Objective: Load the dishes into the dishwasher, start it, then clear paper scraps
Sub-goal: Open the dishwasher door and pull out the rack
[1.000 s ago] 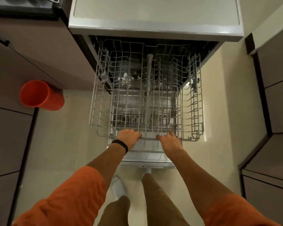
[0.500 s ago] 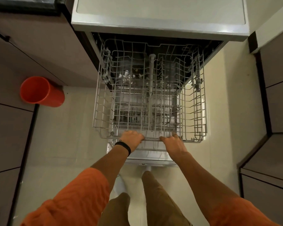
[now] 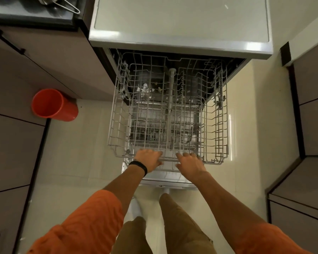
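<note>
Head view: an orange bin (image 3: 53, 104) stands at left; the left hand (image 3: 149, 159) and right hand (image 3: 190, 162) curl their fingers over the upper rack (image 3: 117, 129) front rail, likely sliding it on the dishwasher (image 3: 180, 41) for loading

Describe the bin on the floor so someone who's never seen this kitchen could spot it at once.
Start at the open dishwasher with its wire rack pulled out, then look left across the pale floor to the dark cabinets. The orange bin stands there against them: round, open-topped, and the only brightly coloured thing on the floor.
</note>
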